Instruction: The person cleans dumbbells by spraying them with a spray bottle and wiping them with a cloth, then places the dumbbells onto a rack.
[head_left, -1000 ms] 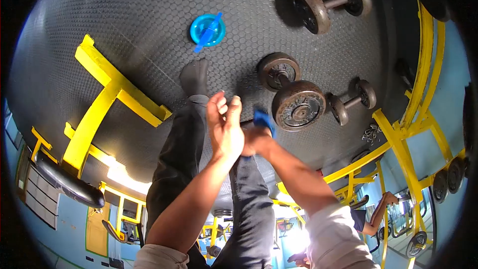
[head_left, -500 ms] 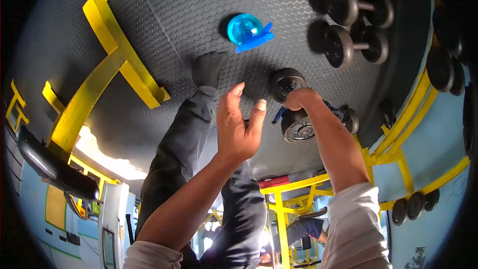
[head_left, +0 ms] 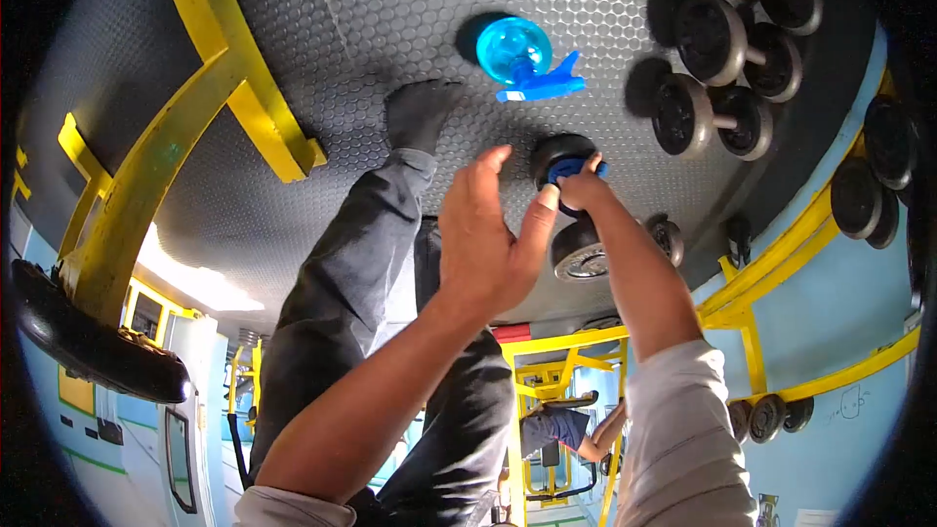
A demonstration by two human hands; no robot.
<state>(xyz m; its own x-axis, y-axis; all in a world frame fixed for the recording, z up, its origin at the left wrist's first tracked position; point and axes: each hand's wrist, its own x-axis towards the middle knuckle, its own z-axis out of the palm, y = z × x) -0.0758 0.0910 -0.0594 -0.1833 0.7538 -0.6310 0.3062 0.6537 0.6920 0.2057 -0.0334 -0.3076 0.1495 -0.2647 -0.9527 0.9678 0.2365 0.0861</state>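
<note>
My left hand is held over my legs, its thumb and fingers spread and nothing in it. To the right, my right hand is closed on a blue cloth and presses it against a dark dumbbell on the floor. The forearm partly covers the dumbbell's nearer plate. A spray bottle with a round turquoise body and a blue trigger head stands just beyond, on the black textured floor.
Several dumbbells line the floor at upper right, and a smaller one lies behind my right forearm. At left is a yellow frame with a black pad. Yellow racks run along the right wall. A person is in the background.
My right hand has moved right with the blue cloth, from near my left hand to the dumbbell. My left hand has opened wider. The view has shifted, so the floor objects appear elsewhere.
</note>
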